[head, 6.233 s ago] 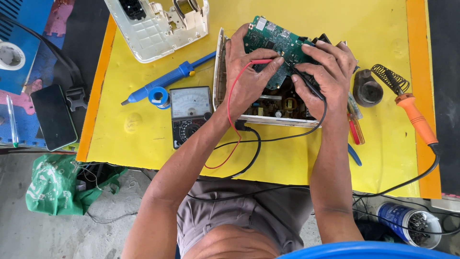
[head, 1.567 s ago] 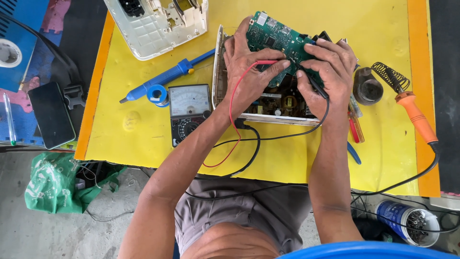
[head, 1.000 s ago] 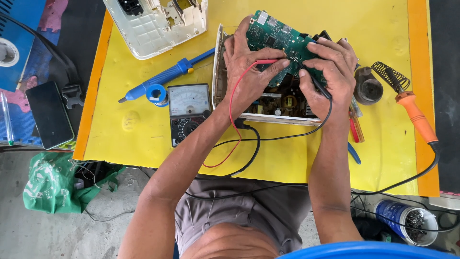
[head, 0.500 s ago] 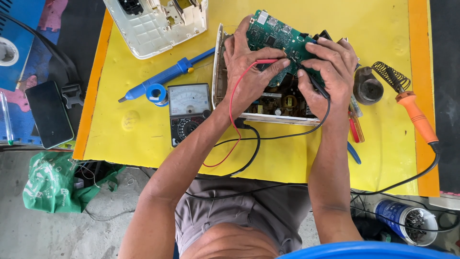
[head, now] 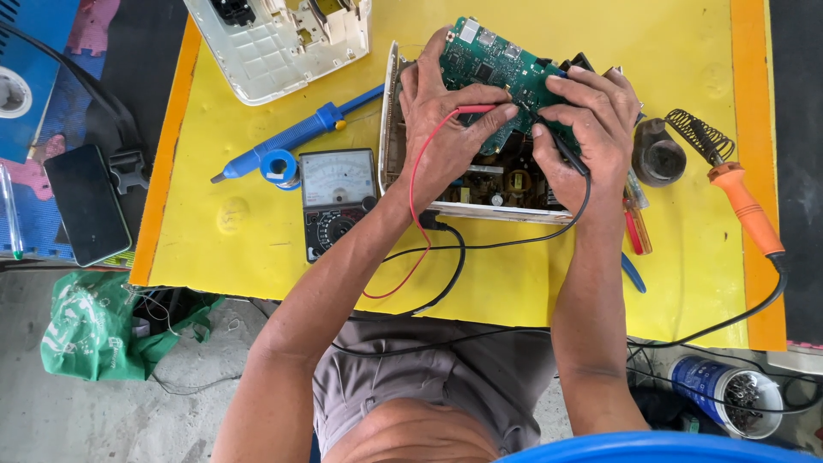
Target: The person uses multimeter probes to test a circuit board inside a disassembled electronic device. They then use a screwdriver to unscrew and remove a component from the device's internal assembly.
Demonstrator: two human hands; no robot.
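Observation:
A green circuit board [head: 497, 64] is tilted up over an open white device case [head: 480, 184] on the yellow table [head: 257, 240]. My left hand [head: 441, 129] grips the board's near edge and pinches a red probe [head: 480, 109] against it. My right hand [head: 583, 133] steadies the board's right side and holds a black probe [head: 566, 150] to it. Red and black leads [head: 420, 257] run back toward an analogue multimeter [head: 336, 199] at the left.
A blue desoldering pump [head: 291, 137] and a solder roll [head: 279, 167] lie left of the meter. A white case lid [head: 274, 43] sits at the top. An orange soldering iron [head: 741, 197] rests on its stand [head: 660, 154] at right. A phone [head: 86, 206] lies beyond the table's left edge.
Both hands stay on the board with the probes; the board and hands have shifted only slightly over the frames.

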